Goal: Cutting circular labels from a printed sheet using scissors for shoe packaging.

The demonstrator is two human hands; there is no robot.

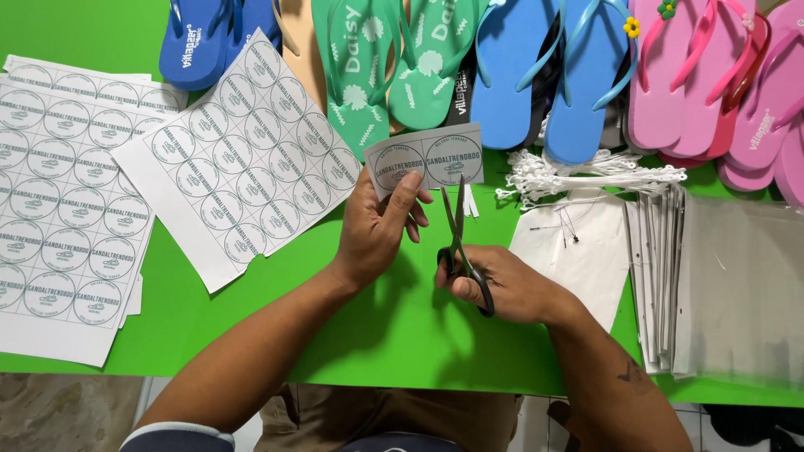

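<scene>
Near the green bench's front edge my left hand (377, 230) pinches a two-label paper strip (427, 161) while my right hand (502, 285), clamped on black scissors (459, 243), needs blades aligned between the circles.

Bare green table (394, 335) near the front edge — label sheets (239, 159) left, clear bags (737, 285) right

A bright green worktop (402, 335) fills most of the view, smooth and evenly lit, with soft shadows falling toward its near edge. Below that edge, at the lower left, a strip of mottled grey-brown floor (59, 410) shows. At the lower right, pale tiled floor (720, 414) appears with dark shapes too dim to identify.
</scene>
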